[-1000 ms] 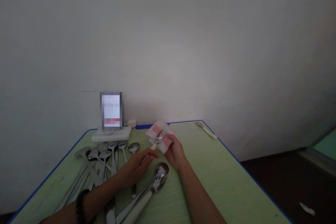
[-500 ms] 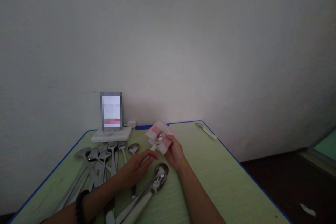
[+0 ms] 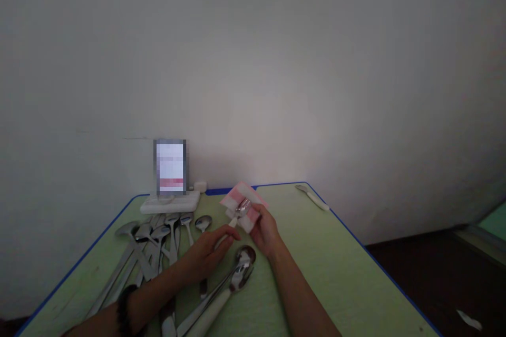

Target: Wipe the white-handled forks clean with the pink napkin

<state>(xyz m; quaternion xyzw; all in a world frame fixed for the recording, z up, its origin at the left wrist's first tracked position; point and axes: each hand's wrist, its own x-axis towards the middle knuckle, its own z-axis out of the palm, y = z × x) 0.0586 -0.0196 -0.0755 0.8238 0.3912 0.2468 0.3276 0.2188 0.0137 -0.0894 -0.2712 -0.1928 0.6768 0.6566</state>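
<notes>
My left hand (image 3: 209, 253) is closed on the pale handle of a fork (image 3: 242, 208), whose shiny metal head points away to the upper right. A pink-and-white cloth (image 3: 242, 190) lies behind and under the fork's head, gripped at its right side by my right hand (image 3: 264, 229). My right thumb rests near the tines; the fingers beneath the cloth are mostly hidden. Below my hands, a metal spoon (image 3: 248, 254) and a pale-handled utensil with a shiny head (image 3: 239, 278) lie side by side on the table.
Several metal spoons and ladles (image 3: 128, 229) lie heaped at left, partly under my left arm. A single spoon (image 3: 203, 222) sits beyond my left hand. Behind stands a lit screen (image 3: 171, 168) on a white base (image 3: 169, 203). Another pale-handled utensil (image 3: 316, 200) lies by the table's right edge.
The view has shifted slightly, so everything appears a little farther right. The fork's head has tilted slightly against the cloth; both hands keep their holds.
</notes>
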